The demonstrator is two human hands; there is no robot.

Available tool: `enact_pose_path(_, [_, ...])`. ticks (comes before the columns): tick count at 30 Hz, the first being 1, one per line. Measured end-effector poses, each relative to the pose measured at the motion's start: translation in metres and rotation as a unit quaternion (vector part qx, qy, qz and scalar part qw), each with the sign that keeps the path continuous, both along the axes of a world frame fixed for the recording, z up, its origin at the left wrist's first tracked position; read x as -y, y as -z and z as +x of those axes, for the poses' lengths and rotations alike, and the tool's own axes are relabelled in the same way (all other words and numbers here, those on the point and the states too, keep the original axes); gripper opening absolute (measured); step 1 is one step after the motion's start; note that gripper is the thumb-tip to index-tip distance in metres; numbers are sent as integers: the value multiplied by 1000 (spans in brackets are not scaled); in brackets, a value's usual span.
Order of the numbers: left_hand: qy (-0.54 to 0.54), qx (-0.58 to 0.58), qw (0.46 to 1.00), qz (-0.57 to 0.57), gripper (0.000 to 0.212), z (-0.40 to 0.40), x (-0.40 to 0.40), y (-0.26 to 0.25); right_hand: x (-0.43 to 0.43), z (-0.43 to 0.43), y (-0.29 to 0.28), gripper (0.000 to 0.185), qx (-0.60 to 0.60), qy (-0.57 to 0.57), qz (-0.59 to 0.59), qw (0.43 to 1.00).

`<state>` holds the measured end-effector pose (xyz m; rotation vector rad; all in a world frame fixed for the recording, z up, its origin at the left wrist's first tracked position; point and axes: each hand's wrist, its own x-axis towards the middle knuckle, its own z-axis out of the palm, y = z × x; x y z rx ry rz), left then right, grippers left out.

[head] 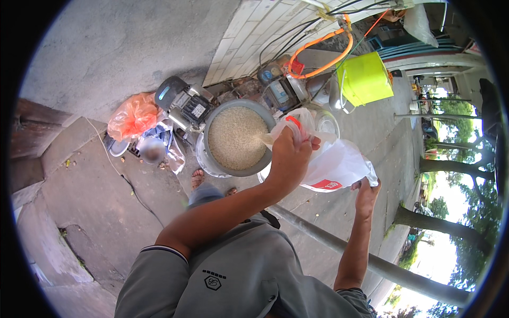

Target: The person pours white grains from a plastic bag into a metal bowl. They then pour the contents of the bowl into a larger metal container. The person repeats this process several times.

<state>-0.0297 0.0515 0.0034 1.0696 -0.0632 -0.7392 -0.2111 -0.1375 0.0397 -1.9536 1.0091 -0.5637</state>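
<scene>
A grey round tub holds pale grains that look like rice. My left hand is closed round the gathered neck of a white plastic bag, at the tub's right rim. Grain streams from the bag's mouth into the tub. Farther right, my right hand grips the bag's far lower corner and holds it up. The bag is stretched between both hands and bears red print.
Left of the tub stand an electric motor or pump and an orange plastic bag. A lime-green bucket and an orange hose are upper right. A metal pole slants at lower right; a cable crosses the floor.
</scene>
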Motion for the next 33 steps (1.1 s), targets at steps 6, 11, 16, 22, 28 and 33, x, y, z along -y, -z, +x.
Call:
enact_pose_path(6, [-17,-4,999,-28,16,5,1,4,8,-4,6,19,-1,-30,-19,999])
enact_pose_path(11, [-12,-37,999,-25,16,7,-1,5,6,2,1,22,-3,-17,-11,1000])
enact_pose_path(16, [-1,-21,999,24,17,12,-9,0,1,13,-2,21,0,-28,-18,999])
enact_pose_path(22, [-35,-31,997,-61,18,12,-6,9,-1,13,-1,19,3,-15,-9,1000])
enact_pose_path(28, [-69,-27,996,-41,15,12,-6,18,-1,15,-8,19,-12,-25,-24,999])
enact_pose_path(33, [-81,-23,995,-45,15,12,-6,24,0,16,-11,19,-22,-33,-31,999])
